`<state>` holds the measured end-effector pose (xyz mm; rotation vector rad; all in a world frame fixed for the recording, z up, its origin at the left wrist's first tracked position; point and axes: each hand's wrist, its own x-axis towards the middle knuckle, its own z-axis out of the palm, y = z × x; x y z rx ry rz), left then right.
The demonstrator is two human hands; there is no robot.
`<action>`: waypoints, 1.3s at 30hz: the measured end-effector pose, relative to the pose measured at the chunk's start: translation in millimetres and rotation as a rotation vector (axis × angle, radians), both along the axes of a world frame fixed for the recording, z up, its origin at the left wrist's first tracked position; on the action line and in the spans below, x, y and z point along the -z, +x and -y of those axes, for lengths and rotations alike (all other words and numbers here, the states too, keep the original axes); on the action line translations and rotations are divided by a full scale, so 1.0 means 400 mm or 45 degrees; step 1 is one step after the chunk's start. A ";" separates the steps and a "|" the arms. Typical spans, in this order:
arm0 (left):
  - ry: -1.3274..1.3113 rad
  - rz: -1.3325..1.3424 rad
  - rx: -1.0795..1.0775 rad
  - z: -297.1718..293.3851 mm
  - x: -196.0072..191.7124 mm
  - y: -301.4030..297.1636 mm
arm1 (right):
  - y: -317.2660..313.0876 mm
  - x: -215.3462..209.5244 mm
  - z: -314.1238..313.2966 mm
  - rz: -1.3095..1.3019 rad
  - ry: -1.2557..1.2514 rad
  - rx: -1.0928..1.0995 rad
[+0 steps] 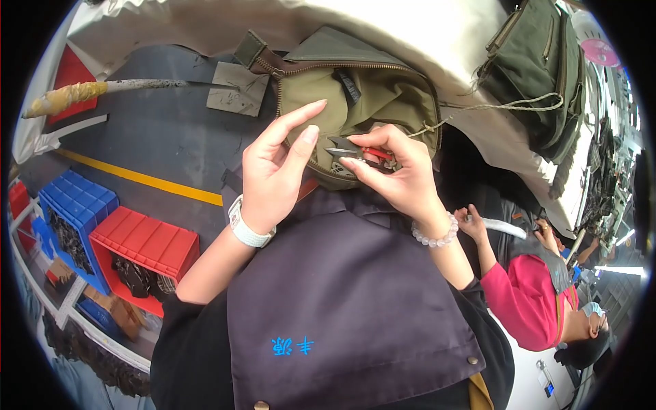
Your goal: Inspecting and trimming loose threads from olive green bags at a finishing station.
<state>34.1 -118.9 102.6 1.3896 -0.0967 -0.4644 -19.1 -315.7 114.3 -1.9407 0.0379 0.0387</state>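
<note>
Left hand: my left hand steadies the olive-green fabric zip bag at its open edge, thumb and forefinger raised and parted, the other fingers curled under the rim so the cloth stays taut.
Right hand: my right hand is pinched around small thread snips with red handles and grey metal blades, fingers closed on them for fine control.
Snips: the blade tips point left toward the bag's rim, between my two hands; I think they sit at a loose thread, though it is too small to be sure.
Bag: held up close over my dark purple apron, its brass zip open along the top.
Around: a second, darker green bag lies on the pale table cover to the right; blue and red plastic bins stand lower left.
In the way: another person in a pink sleeve works just to my right, apart from my hands.
</note>
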 end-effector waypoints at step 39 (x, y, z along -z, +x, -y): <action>0.033 -0.057 -0.004 0.015 0.001 -0.005 | 0.001 -0.008 -0.003 0.033 -0.159 0.024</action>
